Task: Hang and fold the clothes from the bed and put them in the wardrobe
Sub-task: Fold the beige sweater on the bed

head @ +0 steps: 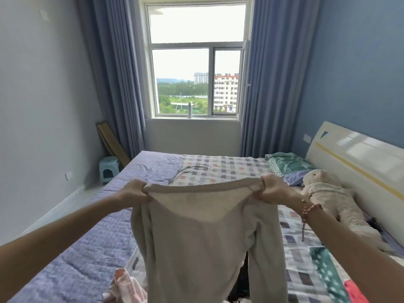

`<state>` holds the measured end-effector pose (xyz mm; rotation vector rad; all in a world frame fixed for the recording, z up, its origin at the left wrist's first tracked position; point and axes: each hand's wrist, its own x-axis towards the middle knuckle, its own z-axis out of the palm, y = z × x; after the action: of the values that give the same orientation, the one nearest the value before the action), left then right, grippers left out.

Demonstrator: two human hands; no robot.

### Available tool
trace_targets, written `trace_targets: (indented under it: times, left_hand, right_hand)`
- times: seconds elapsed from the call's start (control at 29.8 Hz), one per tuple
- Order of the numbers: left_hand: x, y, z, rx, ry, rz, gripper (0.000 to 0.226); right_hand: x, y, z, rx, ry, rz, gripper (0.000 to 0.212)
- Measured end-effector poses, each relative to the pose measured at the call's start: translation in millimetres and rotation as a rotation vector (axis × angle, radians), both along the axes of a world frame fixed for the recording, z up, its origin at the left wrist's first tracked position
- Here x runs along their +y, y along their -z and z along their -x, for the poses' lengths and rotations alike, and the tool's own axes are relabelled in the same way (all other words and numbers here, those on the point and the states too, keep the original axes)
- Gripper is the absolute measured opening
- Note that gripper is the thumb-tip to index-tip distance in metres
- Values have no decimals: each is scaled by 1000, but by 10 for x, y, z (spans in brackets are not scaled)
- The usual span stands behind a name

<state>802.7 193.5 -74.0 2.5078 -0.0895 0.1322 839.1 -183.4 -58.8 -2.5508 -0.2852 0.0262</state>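
1. Blue bedroom, window (196,62) dead ahead with blue curtains (118,73) on both sides and a bottle (189,109) on the sill.
2. The bed (76,248) fills the lower half: purple sheet on the left, checked blanket (223,165) on the right, white headboard (360,156) along the right wall.
3. Beige pants (196,237) are held up in the air over the bed. The waistband is on top, stretched sideways, and the legs hang straight down, so the long axis is vertical.
4. Left hand (133,192) has its fingers curled, pinching the left end of the waistband. Right hand (275,190) does the same at the right end.
5. Below the pants, a pink garment (124,285) and something dark lie on the bed.
6. A plush toy (328,193) lies by the headboard, with a green pillow (288,164) just beyond it. A small stool (108,168) stands on the floor left of the bed.
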Motion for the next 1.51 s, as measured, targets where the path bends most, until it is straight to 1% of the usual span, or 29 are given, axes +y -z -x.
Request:
trace_targets:
  times: [0.03,0.07,0.1,0.13,0.2,0.24,0.3,0.4,0.5,0.57,0.64,0.67,0.71,0.74,0.77,0.81,0.87,0.91,0.97,1.07,1.14,1.18,1.21,1.28,1.34,1.41,1.44,1.48,1.51]
  left_hand:
    - [-73,-29,-29,-104,-18,-14,10]
    - [-93,9,-60,-238,-23,5,9]
    - [-145,37,-54,-365,-32,46,11]
    - [-198,45,-32,-467,-68,140,16]
    - [-350,-27,9,-602,-119,302,33]
    - [-416,-55,30,-645,-78,313,34]
    - [-476,-81,83,-597,81,220,32]
    - [-373,9,120,-365,162,92,28]
    - [-163,97,113,-267,23,78,16]
    - [25,142,65,-251,-2,-50,46]
    - [126,133,73,-181,-15,-342,57]
    - [106,131,69,-140,-44,-464,56]
    - [75,115,80,-130,-88,-550,55]
    - [52,102,103,-131,-132,-572,55]
    - [-2,85,92,-142,-144,-554,55]
    - [-51,67,85,-135,-136,-452,57]
    - [-159,9,99,-53,-84,-80,55]
    - [-227,-22,121,19,-52,113,47]
    - [-362,-88,180,181,15,375,30]
    - [-407,-167,246,436,191,586,17]
    - [-385,-191,229,567,283,655,19]
    - [-386,-193,209,602,306,667,23]
    - [-400,-203,212,626,322,683,24]
    - [-444,-227,219,659,352,714,25]
    - [-484,-233,236,663,346,692,26]
    - [-502,-201,222,637,266,603,42]
    - [-510,-188,197,626,222,544,54]
    - [-499,-186,188,616,180,509,62]
    - [-494,-198,168,625,159,481,65]
  right_hand:
    - [21,18,5,-115,80,-77,19]
    - [55,42,12,-193,159,-171,26]
    - [80,67,33,-268,233,-258,34]
    - [102,80,54,-353,303,-334,35]
    - [140,106,39,-449,449,-434,19]
    - [155,119,22,-425,498,-477,13]
    - [138,136,-36,-273,544,-584,12]
    - [8,132,-60,-160,465,-644,17]
    - [-91,91,26,-108,230,-541,33]
    - [-117,-6,148,-58,103,-338,61]
    - [-94,-69,248,-72,49,-8,80]
    - [-114,-70,290,-102,46,155,81]
    - [-117,-47,298,-133,56,271,75]
    - [-95,-5,283,-174,77,322,63]
    - [-111,22,290,-229,122,302,48]
    - [-128,43,287,-281,185,237,37]
    - [-187,58,264,-381,321,103,27]
    - [-215,58,254,-434,371,91,24]
    - [-275,59,256,-545,453,152,18]
    - [-341,39,284,-655,558,221,19]
    - [-397,15,296,-637,638,274,23]
    - [-435,-3,304,-615,661,266,25]
    - [-466,-17,303,-596,668,194,26]
    - [-528,-51,303,-546,681,-117,22]
    - [-595,-75,264,-396,744,-446,18]
    - [-634,-71,219,-212,751,-734,24]
    - [-658,-44,196,-147,727,-817,28]
    - [-654,-9,182,-93,679,-810,28]
    - [-653,14,181,-68,627,-725,23]
